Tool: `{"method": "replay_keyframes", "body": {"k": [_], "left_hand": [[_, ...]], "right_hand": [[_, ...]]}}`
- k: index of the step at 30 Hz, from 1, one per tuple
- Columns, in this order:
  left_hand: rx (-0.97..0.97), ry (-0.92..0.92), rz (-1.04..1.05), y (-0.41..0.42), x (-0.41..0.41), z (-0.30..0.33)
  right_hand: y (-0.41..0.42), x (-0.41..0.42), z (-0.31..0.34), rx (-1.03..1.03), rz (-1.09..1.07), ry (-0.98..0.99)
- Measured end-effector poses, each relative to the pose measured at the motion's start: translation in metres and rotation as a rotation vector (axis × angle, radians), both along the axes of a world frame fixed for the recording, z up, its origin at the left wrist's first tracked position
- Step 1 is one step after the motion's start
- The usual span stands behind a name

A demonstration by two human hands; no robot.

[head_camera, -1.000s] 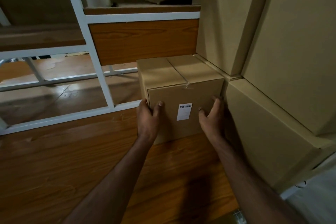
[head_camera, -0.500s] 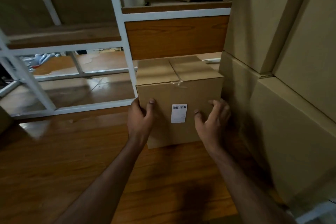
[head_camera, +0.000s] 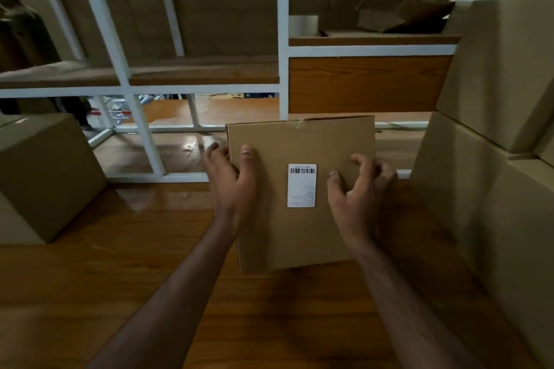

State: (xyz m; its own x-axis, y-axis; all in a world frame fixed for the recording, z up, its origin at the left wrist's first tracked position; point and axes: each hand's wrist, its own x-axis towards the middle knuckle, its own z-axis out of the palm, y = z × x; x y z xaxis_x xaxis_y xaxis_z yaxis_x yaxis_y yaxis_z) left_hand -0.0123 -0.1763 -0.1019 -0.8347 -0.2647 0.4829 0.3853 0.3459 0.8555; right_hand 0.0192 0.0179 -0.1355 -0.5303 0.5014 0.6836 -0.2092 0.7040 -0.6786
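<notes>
Evidently the left hand (head_camera: pixel 232 186) and right hand (head_camera: pixel 356 192) are gripping the box (head_camera: pixel 299 237), fingers clamped round its sides, apparently pulling it out; the next move is needing clearance from the cartons (head_camera: pixel 479 204) beside the right fingers.

stacked boxes (head_camera: pixel 494 159) right | lone box (head_camera: pixel 45 174) left | white shelf frame (head_camera: pixel 283 39) behind

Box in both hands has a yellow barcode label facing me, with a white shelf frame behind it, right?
Not quite: the head view shows the label on the box is white, not yellow. The left hand and right hand do hold the box, and the white shelf frame stands behind it.
</notes>
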Motion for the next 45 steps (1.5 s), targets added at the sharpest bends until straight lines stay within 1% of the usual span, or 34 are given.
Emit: {"method": "replay_keyframes", "body": {"k": [3,6,12,14,16,18,20,22,29,35,41,45], "left_hand": [[-0.020,0.034,0.044,-0.025,-0.004,0.004],[-0.072,0.059,0.030,-0.052,-0.012,0.008],[-0.355,0.089,-0.009,-0.084,-0.032,0.030],[-0.396,0.127,-0.046,-0.086,-0.040,0.036],[-0.391,0.153,-0.093,-0.086,-0.047,0.041],[-0.369,0.182,-0.110,-0.086,-0.051,0.043],[-0.361,0.201,-0.106,-0.087,-0.054,0.045],[-0.366,0.196,-0.108,-0.088,-0.057,0.047],[-0.364,0.170,-0.126,-0.090,-0.067,0.049],[-0.352,0.179,-0.133,-0.090,-0.070,0.047],[-0.346,0.187,-0.125,-0.090,-0.073,0.046],[-0.344,0.186,-0.123,-0.090,-0.073,0.045]], "right_hand": [[-0.022,-0.007,0.007,0.027,0.009,0.011],[-0.043,-0.015,0.011,0.032,0.011,-0.006],[-0.068,-0.024,0.017,0.076,-0.023,-0.041],[-0.072,-0.025,0.017,0.076,-0.046,-0.053],[-0.075,-0.023,0.017,0.086,-0.118,-0.071],[-0.079,-0.021,0.017,0.175,-0.164,-0.047],[-0.086,-0.021,0.020,0.249,-0.101,0.008],[-0.091,-0.025,0.023,0.290,-0.035,0.020],[-0.096,-0.031,0.030,0.285,0.040,0.005],[-0.096,-0.038,0.028,0.235,0.026,0.007],[-0.101,-0.040,0.028,0.236,0.001,0.000],[-0.101,-0.038,0.027,0.232,0.026,0.008]]}}
